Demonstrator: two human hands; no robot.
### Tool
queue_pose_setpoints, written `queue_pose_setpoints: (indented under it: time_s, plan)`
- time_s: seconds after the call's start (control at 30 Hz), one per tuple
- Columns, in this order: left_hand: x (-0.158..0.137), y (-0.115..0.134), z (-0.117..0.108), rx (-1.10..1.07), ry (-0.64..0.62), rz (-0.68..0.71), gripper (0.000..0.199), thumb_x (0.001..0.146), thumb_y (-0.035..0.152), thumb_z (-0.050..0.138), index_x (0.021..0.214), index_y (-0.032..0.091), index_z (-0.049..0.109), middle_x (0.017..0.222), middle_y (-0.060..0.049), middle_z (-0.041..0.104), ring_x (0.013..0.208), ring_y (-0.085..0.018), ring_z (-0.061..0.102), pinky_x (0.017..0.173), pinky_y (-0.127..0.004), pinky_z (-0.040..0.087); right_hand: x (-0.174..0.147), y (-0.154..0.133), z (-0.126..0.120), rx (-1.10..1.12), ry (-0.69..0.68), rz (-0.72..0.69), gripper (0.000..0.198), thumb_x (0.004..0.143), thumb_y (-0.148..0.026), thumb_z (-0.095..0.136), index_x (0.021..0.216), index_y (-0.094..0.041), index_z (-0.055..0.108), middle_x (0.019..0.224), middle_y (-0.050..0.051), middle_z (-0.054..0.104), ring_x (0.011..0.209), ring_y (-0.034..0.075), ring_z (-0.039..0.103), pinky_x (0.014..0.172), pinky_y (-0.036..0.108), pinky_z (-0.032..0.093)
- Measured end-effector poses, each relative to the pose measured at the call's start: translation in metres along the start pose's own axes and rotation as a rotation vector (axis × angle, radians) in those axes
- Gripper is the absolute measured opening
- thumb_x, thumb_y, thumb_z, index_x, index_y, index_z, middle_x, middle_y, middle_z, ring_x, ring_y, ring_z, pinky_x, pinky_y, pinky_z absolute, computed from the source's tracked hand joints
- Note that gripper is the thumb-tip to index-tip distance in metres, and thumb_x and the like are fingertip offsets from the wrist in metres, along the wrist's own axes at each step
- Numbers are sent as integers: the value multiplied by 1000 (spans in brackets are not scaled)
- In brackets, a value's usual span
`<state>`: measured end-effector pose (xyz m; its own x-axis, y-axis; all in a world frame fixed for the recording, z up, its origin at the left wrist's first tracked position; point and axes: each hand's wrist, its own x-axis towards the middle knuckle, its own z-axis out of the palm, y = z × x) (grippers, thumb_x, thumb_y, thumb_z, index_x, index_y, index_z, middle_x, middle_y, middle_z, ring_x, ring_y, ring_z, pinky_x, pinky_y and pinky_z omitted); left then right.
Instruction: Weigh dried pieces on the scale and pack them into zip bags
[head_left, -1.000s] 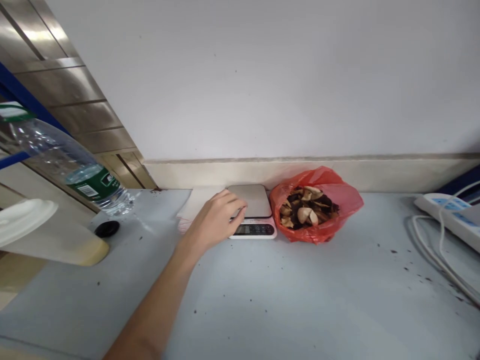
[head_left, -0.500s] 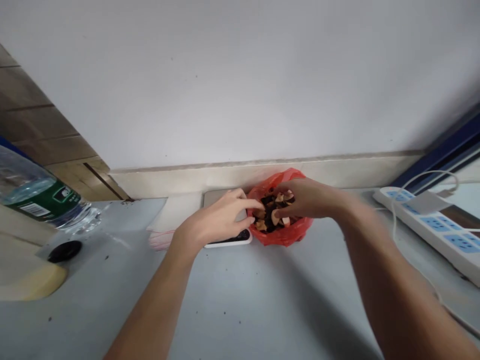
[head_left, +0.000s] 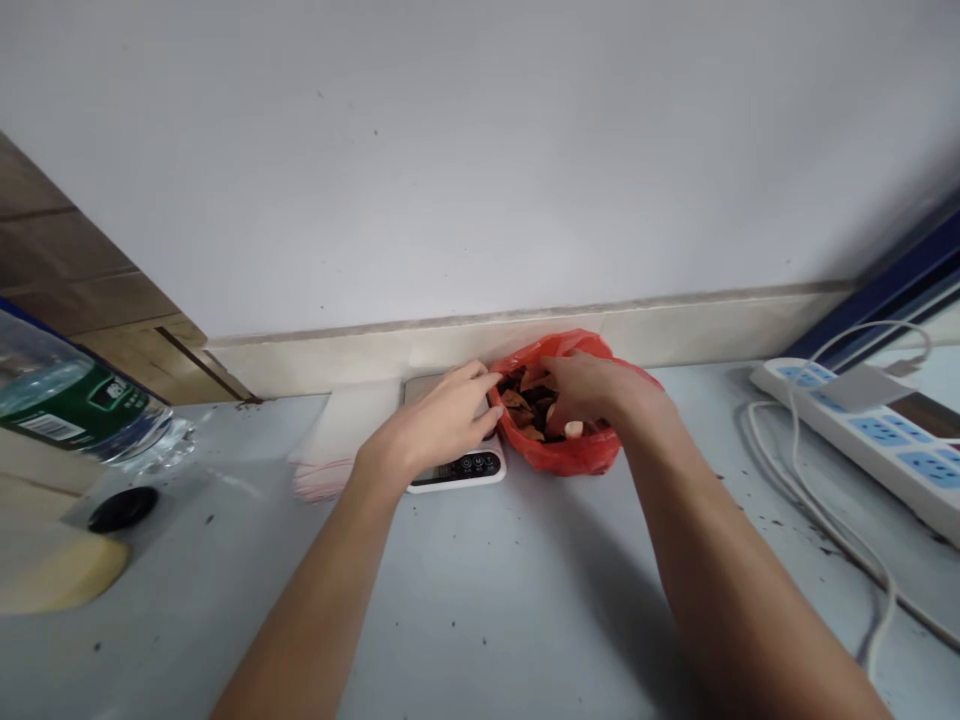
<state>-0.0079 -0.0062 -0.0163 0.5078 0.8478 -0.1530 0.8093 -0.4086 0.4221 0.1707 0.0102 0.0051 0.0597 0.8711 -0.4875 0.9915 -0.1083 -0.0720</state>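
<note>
Red, round-mouthed plastic bag (head_left: 562,458) is gaping, admitting the right hand (head_left: 583,388); the separate left hand (head_left: 442,415) is curling at its left rim, likely steadying it; both grips are unclear.

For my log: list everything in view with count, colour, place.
Wall: 1, pale grey, behind
Skirting: 1, cream, wall's foot
Tiles: several, brown, upper left
Table: 1, pale blue-grey, below
Specks: many, dark, on table
Bottle: 1, clear, green label, left
Container: 1, whitish, yellowish base, left
Disc: 1, black, beside container
Stack: 1, white, pink-edged, left of scale
Scale: 1, white, black panel, centre
Bag: 1, red, right of scale
Pieces: many, brown and pale, in bag
Power strip: 1, white-blue, right
Cables: 2+, white, right
Block: 1, light grey, on strip
Slab: 1, brown, right edge
Frame: 1, dark blue, right
Left hand: 1, bare, over scale
Right hand: 1, bare, in bag
</note>
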Motion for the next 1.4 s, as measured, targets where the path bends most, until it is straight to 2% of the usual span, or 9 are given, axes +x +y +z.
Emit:
queue_pose_setpoints:
  time_s: [0.17, 0.27, 0.43, 0.63, 0.8, 0.97, 1.17, 1.33, 1.4]
  plan:
    - [-19, -8, -15, 6, -33, 4, 53, 104, 34, 45, 156, 32, 56, 150, -6, 61, 139, -28, 58, 110, -39, 52, 0, 2, 2, 18, -18, -20, 60, 83, -14, 77, 140, -25, 65, 117, 8, 76, 101, 25, 74, 62, 28, 52]
    - [-28, -15, -23, 51, -36, -18, 52, 103, 34, 47, 154, 31, 58, 156, -7, 60, 142, -31, 57, 111, -41, 51, 2, 7, 3, 24, 3, -51, 62, 81, -17, 79, 141, -26, 64, 121, 9, 76, 104, 27, 74, 65, 30, 53]
    - [-40, -18, -31, 61, -150, -153, 57, 102, 44, 50, 159, 35, 52, 166, -6, 53, 140, -34, 61, 97, -37, 58, 5, 12, 2, 27, 77, -90, 54, 80, -24, 78, 133, -29, 70, 113, 9, 77, 100, 30, 75, 68, 33, 56]
    - [-44, -17, -35, 47, -201, -212, 60, 102, 44, 52, 162, 36, 49, 168, -6, 52, 137, -34, 65, 97, -39, 59, 5, 5, 4, 78, -17, -64, 65, 68, -15, 72, 131, -28, 68, 95, 6, 78, 86, 30, 76, 62, 35, 56]
    - [-42, -19, -36, 58, -217, -245, 62, 102, 45, 52, 164, 41, 45, 169, -3, 50, 142, -34, 60, 104, -42, 56, 19, 17, 6, 43, 64, -113, 36, 72, -22, 71, 109, -22, 72, 84, 7, 75, 79, 27, 73, 61, 33, 53]
    - [-39, -18, -36, 53, -235, -253, 64, 103, 46, 49, 166, 41, 40, 172, -3, 46, 149, -34, 53, 108, -44, 53, 31, 33, 6, 84, 135, -222, 18, 74, -29, 69, 91, -25, 72, 86, 4, 74, 82, 26, 71, 64, 33, 51]
    - [-42, -15, -37, 64, -247, -271, 66, 103, 52, 48, 167, 45, 37, 173, -1, 44, 150, -33, 52, 112, -46, 49, 17, 38, -5, 154, 160, -273, 33, 78, -31, 70, 110, -29, 75, 99, 3, 80, 94, 28, 74, 76, 36, 57]
    - [-45, -21, -39, 99, -221, -279, 67, 101, 53, 47, 166, 44, 38, 172, -4, 46, 147, -35, 54, 111, -46, 49, 17, 59, -9, 300, 109, -436, 48, 79, -38, 72, 127, -30, 76, 111, 4, 83, 102, 29, 77, 84, 39, 62]
    - [-46, -23, -39, 110, -214, -284, 68, 100, 53, 48, 166, 44, 39, 171, -4, 48, 147, -35, 55, 110, -45, 50, 17, 63, -8, 299, 160, -451, 47, 80, -42, 72, 126, -30, 77, 110, 4, 83, 101, 29, 77, 83, 38, 63]
